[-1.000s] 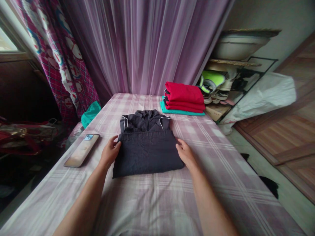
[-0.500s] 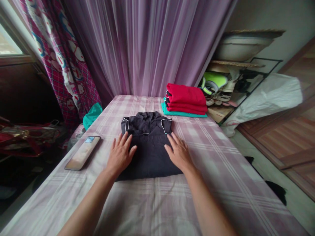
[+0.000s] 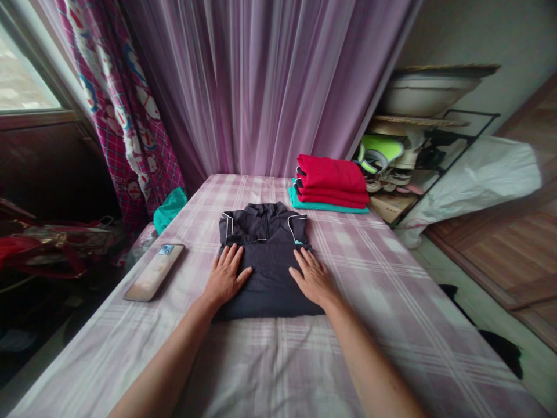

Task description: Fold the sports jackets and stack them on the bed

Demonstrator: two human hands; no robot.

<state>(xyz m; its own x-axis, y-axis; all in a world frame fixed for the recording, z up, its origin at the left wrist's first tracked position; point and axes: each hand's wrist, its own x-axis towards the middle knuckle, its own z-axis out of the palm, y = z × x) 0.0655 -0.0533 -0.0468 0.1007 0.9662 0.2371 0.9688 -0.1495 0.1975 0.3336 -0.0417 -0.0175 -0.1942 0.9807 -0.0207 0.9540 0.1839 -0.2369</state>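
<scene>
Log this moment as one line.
left hand: palm down on folded dark jacket | right hand: same | phone: left of jacket | red clothes: stacked beyond, rightward

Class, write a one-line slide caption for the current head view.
Left hand and right hand spread on a folded dark jacket, a phone lying to its left.

Dark garment [image 3: 270, 284]: matt cloth. Phone [image 3: 155, 274]: glossy back. White bag [image 3: 483, 177]: smooth, probably plastic.

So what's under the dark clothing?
The checked cloth shows around the clothing and probably runs beneath it, but that part is covered. The left hand and right hand lie on top, hiding some of the clothing too.
</scene>
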